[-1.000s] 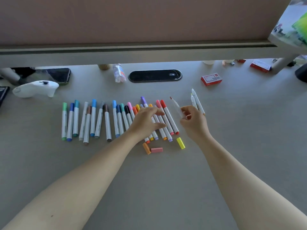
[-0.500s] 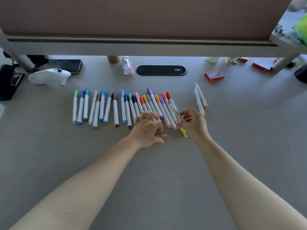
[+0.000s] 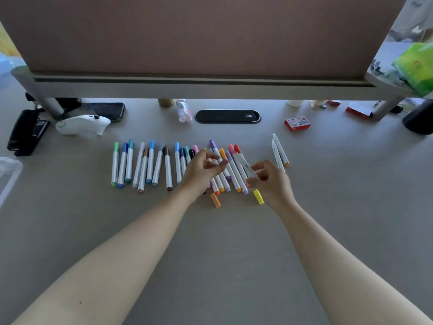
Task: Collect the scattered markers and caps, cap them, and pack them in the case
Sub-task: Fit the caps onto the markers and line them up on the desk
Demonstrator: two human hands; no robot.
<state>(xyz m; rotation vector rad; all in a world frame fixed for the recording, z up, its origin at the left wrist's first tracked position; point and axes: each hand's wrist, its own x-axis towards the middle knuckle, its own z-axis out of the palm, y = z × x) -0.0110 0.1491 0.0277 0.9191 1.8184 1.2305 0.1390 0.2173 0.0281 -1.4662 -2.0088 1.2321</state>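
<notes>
Two bare forearms reach from the near edge of the grey desk [image 3: 234, 266] toward its middle. Nearest the person lie two loose caps: an orange cap [image 3: 215, 200] and a yellow cap [image 3: 258, 196], the yellow one just beside the right wrist. Above them the left hand [image 3: 201, 171] hovers over the marker row, its thumb and fingertips pinching a pink cap [image 3: 225, 162]. The right hand [image 3: 269, 181] curls its fingers round a white marker [image 3: 246, 167], whose barrel slants up and left toward the pink cap; the two are close but apart.

Beyond the hands, the row of markers [image 3: 150, 163] lies side by side on the desk, running from a green one at the left to red at the right, the middle part hidden by the left hand. Two uncapped markers [image 3: 278, 151] lie apart at the right. At the left edge sits part of a clear case [image 3: 9, 174].

Farther back stand a black stapler [image 3: 25, 132], a white controller [image 3: 82, 124], a phone [image 3: 107, 110], a small bottle [image 3: 184, 111], a black cable port [image 3: 228, 116] and a red box [image 3: 297, 124], all under a raised shelf [image 3: 210, 86].
</notes>
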